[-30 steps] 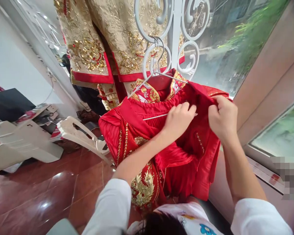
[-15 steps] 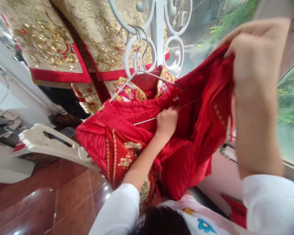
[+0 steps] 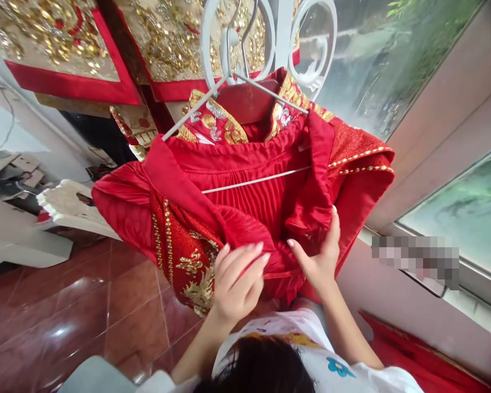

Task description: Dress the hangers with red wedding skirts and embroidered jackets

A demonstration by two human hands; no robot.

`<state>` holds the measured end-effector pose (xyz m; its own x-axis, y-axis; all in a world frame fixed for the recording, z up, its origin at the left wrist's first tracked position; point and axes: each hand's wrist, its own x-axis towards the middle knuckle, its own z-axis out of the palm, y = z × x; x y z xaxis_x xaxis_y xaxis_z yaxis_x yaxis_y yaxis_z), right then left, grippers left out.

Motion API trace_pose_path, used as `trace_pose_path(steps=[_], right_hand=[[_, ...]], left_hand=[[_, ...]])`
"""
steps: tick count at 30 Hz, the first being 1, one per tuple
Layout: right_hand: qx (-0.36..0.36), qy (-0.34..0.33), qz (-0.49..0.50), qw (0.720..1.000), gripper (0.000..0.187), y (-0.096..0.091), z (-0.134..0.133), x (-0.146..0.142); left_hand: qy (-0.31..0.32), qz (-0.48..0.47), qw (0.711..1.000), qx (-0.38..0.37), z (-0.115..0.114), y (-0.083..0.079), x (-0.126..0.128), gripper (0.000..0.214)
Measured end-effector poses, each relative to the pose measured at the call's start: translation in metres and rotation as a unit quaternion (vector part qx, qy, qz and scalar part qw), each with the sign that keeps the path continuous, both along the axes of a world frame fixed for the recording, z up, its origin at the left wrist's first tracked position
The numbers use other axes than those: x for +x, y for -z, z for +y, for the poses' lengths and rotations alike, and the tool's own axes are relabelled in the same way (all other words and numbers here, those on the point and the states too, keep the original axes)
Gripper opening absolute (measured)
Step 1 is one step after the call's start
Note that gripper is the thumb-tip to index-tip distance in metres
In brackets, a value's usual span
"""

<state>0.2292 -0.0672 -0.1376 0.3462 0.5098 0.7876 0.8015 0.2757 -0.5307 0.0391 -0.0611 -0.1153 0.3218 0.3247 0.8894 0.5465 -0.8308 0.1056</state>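
Observation:
A red pleated skirt [image 3: 245, 158] with gold beading and embroidery hangs on a thin white wire hanger [image 3: 253, 183], its waistband draped over both hanger arms. In front of its lower left part is my left hand [image 3: 238, 284], fingers loosely stretched and apart, by the front edge of the waistband. Opposite, my right hand [image 3: 323, 259] has its thumb and fingers spread beside the hanging right waistband end. Neither hand visibly grips the cloth. Behind the skirt shows a red garment with a gold-embroidered collar [image 3: 219, 117] on a broad red hanger [image 3: 249, 101].
White scrolled metalwork [image 3: 311, 49] bears the hanger hooks. A cream gold-sequined garment [image 3: 167, 43] hangs at upper left. A white carved chair part [image 3: 71, 204] stands at left over red floor tiles [image 3: 135, 300]. To the right are a window [image 3: 466, 213] and red cloth [image 3: 417, 349].
My right hand has let go of the raised right end of the waistband, which now lies over the hanger's right arm. My left hand has come out of the skirt's opening, down towards me.

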Motion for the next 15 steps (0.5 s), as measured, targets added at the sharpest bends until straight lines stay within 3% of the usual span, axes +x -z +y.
trace_pose_path(steps=[2,4,5,7,9,12,14,15], right_hand=[[0.013,0.069,-0.001,0.998,0.084,0.004,-0.004,-0.002],[-0.021,0.116,0.009,0.993,0.073,0.008,-0.005,-0.002],[-0.059,0.123,0.020,0.990,0.067,0.010,-0.005,0.000],[-0.151,0.111,0.055,0.981,0.046,0.014,-0.006,0.007],[-0.217,0.079,0.096,0.968,0.025,0.015,-0.011,0.016],[-0.230,0.018,0.153,0.961,0.024,0.012,-0.025,0.026],[-0.221,0.006,0.172,0.960,0.029,0.009,-0.035,0.027],[-0.224,0.012,0.165,0.960,0.031,0.006,-0.039,0.025]], left_hand=[[-0.015,-0.144,0.989,0.013,-0.017,0.032,-0.017,0.025],[-0.060,-0.198,0.965,-0.161,-0.027,0.059,-0.022,0.023],[-0.072,-0.195,0.938,-0.278,-0.029,0.069,-0.020,0.024],[-0.051,-0.171,0.855,-0.488,-0.029,0.081,-0.011,0.029],[-0.002,-0.177,0.777,-0.604,-0.023,0.083,0.003,0.034],[0.037,-0.260,0.695,-0.669,-0.011,0.073,0.014,0.040],[0.005,-0.285,0.693,-0.662,-0.006,0.058,0.009,0.040],[-0.026,-0.272,0.715,-0.643,-0.005,0.048,0.001,0.039]])
